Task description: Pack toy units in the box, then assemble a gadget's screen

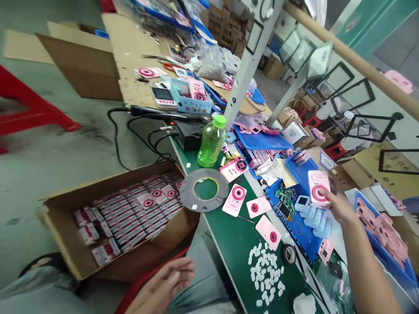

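Observation:
My right hand (342, 203) grips a pink toy camera (318, 187) with a red ring design, holding it above the far side of the bench. Just below it sit several pale blue camera bodies (316, 218), one showing a small dark screen. My left hand (166, 281) hovers over my lap near the bench edge, fingers stretched out and holding nothing. Between the hands, pink printed panels (235, 199) with red circles lie on the green mat (225, 244). Nearer to me is a spread of small white oval pieces (266, 272).
An open carton (62, 231) of stacked pink-and-white packs stands left of the bench. A large grey tape roll (188, 196) overhangs the bench edge beside a green bottle (209, 144). A blue tray (386, 253) of pink shells is at right; a metal post (248, 65) rises behind the bottle.

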Tool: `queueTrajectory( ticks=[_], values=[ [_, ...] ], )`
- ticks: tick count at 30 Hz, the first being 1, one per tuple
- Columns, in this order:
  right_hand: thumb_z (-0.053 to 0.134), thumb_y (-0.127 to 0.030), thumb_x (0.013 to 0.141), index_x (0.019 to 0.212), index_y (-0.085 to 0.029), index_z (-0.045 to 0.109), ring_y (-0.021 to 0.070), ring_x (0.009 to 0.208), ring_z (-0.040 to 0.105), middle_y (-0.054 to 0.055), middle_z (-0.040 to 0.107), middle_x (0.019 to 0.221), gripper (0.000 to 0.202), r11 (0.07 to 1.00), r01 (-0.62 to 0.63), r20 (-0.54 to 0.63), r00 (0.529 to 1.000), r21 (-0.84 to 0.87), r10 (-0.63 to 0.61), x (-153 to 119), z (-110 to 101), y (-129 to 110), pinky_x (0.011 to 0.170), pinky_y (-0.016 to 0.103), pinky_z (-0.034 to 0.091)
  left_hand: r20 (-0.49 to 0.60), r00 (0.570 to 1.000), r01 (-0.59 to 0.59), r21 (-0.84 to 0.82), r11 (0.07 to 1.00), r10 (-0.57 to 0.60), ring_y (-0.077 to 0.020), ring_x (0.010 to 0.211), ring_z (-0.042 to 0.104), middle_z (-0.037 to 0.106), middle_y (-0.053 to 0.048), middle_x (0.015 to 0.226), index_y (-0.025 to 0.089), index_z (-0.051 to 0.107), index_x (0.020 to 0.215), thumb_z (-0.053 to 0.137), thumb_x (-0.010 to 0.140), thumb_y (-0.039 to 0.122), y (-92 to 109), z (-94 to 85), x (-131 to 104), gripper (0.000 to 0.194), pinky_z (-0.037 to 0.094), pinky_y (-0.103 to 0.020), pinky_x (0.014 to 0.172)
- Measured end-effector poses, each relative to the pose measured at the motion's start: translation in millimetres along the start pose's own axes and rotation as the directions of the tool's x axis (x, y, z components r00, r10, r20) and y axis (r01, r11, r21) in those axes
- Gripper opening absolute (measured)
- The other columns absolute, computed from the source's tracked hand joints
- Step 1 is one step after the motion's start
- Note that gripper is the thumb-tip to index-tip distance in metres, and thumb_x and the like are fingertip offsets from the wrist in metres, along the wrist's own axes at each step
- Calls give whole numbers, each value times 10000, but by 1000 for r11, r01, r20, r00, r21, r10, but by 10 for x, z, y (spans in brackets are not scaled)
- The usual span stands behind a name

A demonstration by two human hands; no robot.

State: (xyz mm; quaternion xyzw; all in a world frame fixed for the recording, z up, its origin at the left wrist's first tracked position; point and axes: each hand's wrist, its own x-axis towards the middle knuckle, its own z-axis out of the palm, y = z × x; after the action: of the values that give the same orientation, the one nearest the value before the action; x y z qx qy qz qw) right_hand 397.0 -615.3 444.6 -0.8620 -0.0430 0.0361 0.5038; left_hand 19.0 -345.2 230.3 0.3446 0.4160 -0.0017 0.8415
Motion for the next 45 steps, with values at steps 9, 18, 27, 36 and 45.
queueTrajectory(
  ticks=[9,18,27,36,45],
  values=[
    [861,-552,682,1609,-313,295,404,1436,497,148,438,1612,1112,945,325,623,747,-38,-232,-2206,1481,-29,1165,617,443,293,843,-350,-337,874,451,-324,1354,585,585,-115,1490,359,570,1409,893,707,470,-85,380,-898,780,495,-466,1118],
    [809,-341,693,1668,-259,111,465,1257,600,213,537,1396,1202,761,639,854,453,-112,-255,-3347,2920,576,971,649,564,-422,891,-390,-516,762,170,-204,1023,680,717,-41,1106,243,589,1183,948,604,355,-368,-489,-771,690,520,-319,965],
    [551,-535,972,1425,-276,515,280,1314,587,113,584,1428,523,970,240,909,413,-48,-57,-3098,3457,942,1116,476,502,-234,969,-210,-635,743,74,-207,849,701,740,-31,946,186,683,1096,964,500,365,-455,-1117,-205,682,551,-321,792],
    [582,-647,915,1475,-186,459,306,1390,535,182,565,1484,736,980,153,818,576,-126,15,-2528,4788,1315,1192,514,417,-219,973,-186,-548,815,75,-192,793,698,741,-25,890,168,671,1033,982,435,358,52,-1696,1266,701,547,-304,746],
    [540,-754,856,1482,-193,451,260,1324,588,154,583,1477,846,931,129,834,499,-341,236,-1386,6942,2614,1162,455,445,-362,929,-129,-512,849,-77,-178,826,684,731,-24,933,164,636,965,965,492,304,38,-2658,3676,593,555,-324,830]
  ],
)
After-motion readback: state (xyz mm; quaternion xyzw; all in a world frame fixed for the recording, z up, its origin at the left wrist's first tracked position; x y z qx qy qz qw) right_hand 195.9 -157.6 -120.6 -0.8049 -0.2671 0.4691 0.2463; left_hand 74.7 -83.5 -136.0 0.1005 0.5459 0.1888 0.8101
